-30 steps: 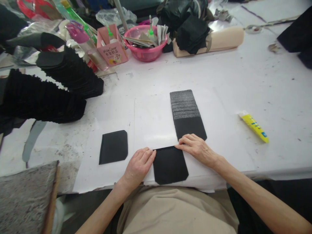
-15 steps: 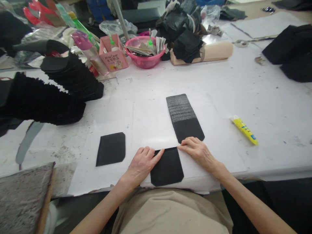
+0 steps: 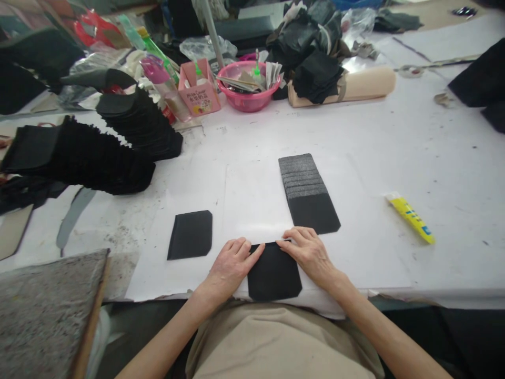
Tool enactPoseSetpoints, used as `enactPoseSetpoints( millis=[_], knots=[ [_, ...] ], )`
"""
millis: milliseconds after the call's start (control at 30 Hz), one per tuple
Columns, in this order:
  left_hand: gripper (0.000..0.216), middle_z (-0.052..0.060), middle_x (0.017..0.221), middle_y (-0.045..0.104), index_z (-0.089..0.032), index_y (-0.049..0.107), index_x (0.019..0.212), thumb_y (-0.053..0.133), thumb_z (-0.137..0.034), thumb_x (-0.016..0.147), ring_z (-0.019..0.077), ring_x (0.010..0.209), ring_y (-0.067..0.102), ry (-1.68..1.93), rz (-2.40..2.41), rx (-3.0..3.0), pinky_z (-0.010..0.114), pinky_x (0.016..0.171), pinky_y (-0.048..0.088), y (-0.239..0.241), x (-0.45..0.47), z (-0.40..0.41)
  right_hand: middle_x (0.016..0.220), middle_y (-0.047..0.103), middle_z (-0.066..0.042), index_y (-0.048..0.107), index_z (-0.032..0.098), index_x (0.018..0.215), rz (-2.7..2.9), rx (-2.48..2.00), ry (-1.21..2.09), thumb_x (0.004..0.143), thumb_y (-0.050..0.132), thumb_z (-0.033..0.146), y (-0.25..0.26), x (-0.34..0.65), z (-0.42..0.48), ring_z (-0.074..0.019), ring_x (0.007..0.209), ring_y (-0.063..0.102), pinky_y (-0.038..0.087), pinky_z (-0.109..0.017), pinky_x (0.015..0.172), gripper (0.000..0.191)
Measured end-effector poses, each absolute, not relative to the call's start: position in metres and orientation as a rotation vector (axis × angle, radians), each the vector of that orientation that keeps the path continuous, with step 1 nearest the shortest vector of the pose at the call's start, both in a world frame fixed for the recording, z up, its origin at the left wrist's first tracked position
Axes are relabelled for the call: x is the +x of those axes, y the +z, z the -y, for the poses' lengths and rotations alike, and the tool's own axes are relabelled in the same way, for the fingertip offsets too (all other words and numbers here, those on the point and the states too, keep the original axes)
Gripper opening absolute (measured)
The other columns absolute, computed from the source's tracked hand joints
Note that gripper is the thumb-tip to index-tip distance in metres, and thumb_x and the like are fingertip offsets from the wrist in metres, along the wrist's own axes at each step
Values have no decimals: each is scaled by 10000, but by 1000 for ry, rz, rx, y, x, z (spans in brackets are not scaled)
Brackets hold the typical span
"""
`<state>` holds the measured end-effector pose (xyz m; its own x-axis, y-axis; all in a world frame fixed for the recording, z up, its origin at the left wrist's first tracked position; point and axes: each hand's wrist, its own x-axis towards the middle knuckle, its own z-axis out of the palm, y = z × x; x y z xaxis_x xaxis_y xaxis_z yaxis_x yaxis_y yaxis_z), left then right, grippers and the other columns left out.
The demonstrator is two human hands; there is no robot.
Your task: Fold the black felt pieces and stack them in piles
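Right hand (image 3: 310,253) just slid in from the corner, so its thumb now seems to sit on the far edge of the black piece (image 3: 275,276), nearer the thumb of the left hand (image 3: 229,266), which has barely budged. Can't tell if either grip actually pinches that edge or only presses it. My guess: the edge is getting worked toward the middle. Forearms angle in from both sides, piece at the near side of the surface (image 3: 366,158). Fanned stack (image 3: 313,210) sits just past the right hand.

A workshop; cut black pieces (image 3: 104,160) stand stacked on its stained worktable (image 3: 453,173)
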<state>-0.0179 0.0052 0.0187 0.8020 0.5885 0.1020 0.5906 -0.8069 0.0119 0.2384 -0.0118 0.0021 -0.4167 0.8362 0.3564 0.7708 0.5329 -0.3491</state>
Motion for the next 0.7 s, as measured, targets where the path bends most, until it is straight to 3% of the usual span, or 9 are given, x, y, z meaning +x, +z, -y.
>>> enactPoseSetpoints(
  millis=[100,233,300,433,533,600,700],
  knots=[
    [336,122,1157,578,-162,547,1287,513,-122,955,267,1115,536,-335,1036,-2999,432,961,476,15,-30,-3,1012,653,-52,651,203,1014,2298,-1348,270,960,569,192,8,236,11,-215,987,545,381,-349,854,99],
    [169,79,1043,607,-173,616,1075,481,-142,979,210,1017,578,-610,1333,-3051,363,903,501,20,-36,-6,936,641,-39,628,190,934,2336,-1470,371,898,650,154,23,232,6,-216,896,538,381,-345,776,56],
    [148,75,1020,606,-180,611,1064,495,-153,976,205,993,582,-716,1423,-3003,358,885,502,25,-28,-9,911,632,-33,617,189,908,2343,-1499,424,864,685,129,29,231,2,-215,872,531,385,-339,755,100],
    [210,84,1039,608,-186,585,1149,588,-230,944,248,1031,564,-553,1384,-2965,403,893,490,28,9,-11,883,615,-27,593,194,864,2336,-1442,504,874,654,102,28,230,0,-207,847,530,399,-325,744,111],
    [100,44,861,595,-186,610,930,595,-284,942,227,883,576,-398,1323,-2999,363,776,490,23,37,-11,859,606,-29,584,206,868,2305,-1330,482,953,547,162,18,233,5,-199,803,540,404,-318,714,103],
    [191,32,805,586,-179,583,817,559,-300,962,205,822,578,-399,1245,-3049,335,736,478,19,44,-16,860,609,-26,589,219,907,2276,-1250,438,997,481,230,7,240,7,-186,782,558,412,-311,699,142],
    [229,29,809,611,-168,591,805,547,-324,968,174,784,591,-529,1310,-3131,291,704,467,22,32,-24,936,638,-28,611,235,997,2220,-1171,264,1013,453,350,-9,260,4,-182,841,600,444,-312,757,196]
  ],
)
